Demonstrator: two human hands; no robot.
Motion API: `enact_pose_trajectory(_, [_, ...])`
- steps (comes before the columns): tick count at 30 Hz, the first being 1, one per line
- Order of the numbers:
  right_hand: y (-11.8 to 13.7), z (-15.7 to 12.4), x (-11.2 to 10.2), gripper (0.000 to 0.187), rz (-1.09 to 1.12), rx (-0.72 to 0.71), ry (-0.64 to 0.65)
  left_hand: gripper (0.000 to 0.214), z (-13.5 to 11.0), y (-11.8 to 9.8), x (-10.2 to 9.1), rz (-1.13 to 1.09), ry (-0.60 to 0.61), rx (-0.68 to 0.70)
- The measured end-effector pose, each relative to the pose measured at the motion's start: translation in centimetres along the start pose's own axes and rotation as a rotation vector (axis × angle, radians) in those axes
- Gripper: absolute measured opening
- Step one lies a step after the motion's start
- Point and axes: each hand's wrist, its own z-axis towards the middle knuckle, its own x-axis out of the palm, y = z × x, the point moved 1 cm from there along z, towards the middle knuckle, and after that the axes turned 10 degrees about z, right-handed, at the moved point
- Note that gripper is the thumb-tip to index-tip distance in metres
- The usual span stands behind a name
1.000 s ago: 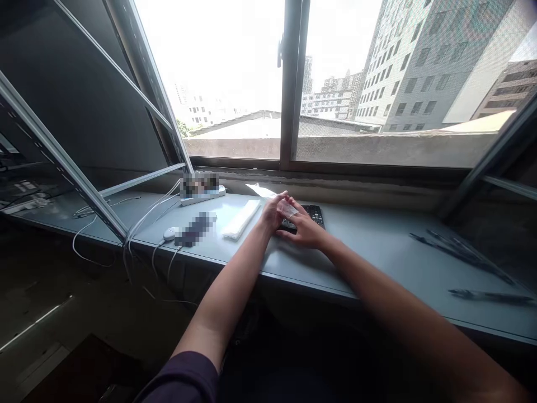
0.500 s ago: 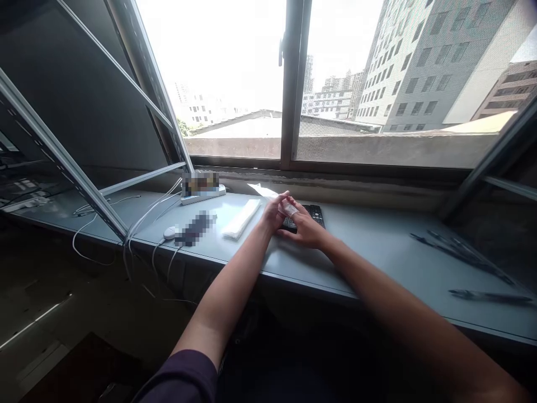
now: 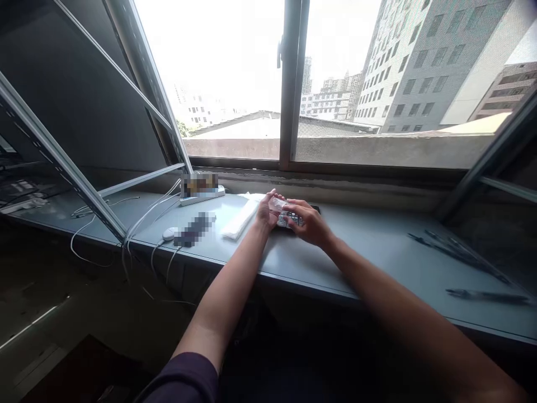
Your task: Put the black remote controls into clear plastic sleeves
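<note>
A clear, whitish plastic film (image 3: pixel 277 204) is between my two hands above the table. My left hand (image 3: pixel 265 212), palm turned inward, has its fingers curled round the film's left side. From the right, my right hand (image 3: pixel 311 223) reaches over with bent fingers touching the film's edge. Beneath the hands lies a dark device with number keys (image 3: pixel 290 219), partly covered by my fingers; whether it is a calculator or a keypad I cannot tell. To the left of my left hand rests a flat stack of white plastic sleeves (image 3: pixel 240 220).
On the grey table (image 3: pixel 369 246) a power strip (image 3: pixel 203 195) stands at the back left. White cables (image 3: pixel 138 221) hang over the front edge beside a round white charger (image 3: pixel 170 234). Black pens (image 3: pixel 489 295) lie at the right. A metal shelf frame (image 3: pixel 79 173) rises at the left.
The film's raised far end has dropped and now sits lower between the hands. My right hand has shifted slightly right with its fingers lifted, showing more of the keys.
</note>
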Motion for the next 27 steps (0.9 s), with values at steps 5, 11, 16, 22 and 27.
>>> enact_pose_trajectory(5, [-0.8, 0.2, -1.9, 0.028, -0.179, 0.121, -0.211, 0.019, -0.2, -0.6, -0.2, -0.046, 0.014, 0.001])
enact_pose_trajectory(11, [-2.9, -0.5, -3.0, 0.040, -0.375, 0.363, -0.137, 0.016, 0.0, -0.8, -0.6, -0.087, 0.001, 0.004])
enact_pose_trajectory(16, [-5.6, -2.3, -2.6, 0.060, -0.472, 0.764, 0.090, 0.017, -0.3, -0.8, -0.5, -0.064, 0.008, 0.007])
enact_pose_trajectory(22, [-6.7, -3.1, -3.4, 0.058, -0.468, 0.925, 0.118, 0.017, -0.2, -0.7, -0.8, -0.021, 0.006, 0.027])
enact_pose_trajectory(27, [-6.4, -2.6, -4.1, 0.052, -0.429, 1.012, 0.113, 0.014, 0.3, -0.4, -1.2, -0.002, 0.027, 0.030])
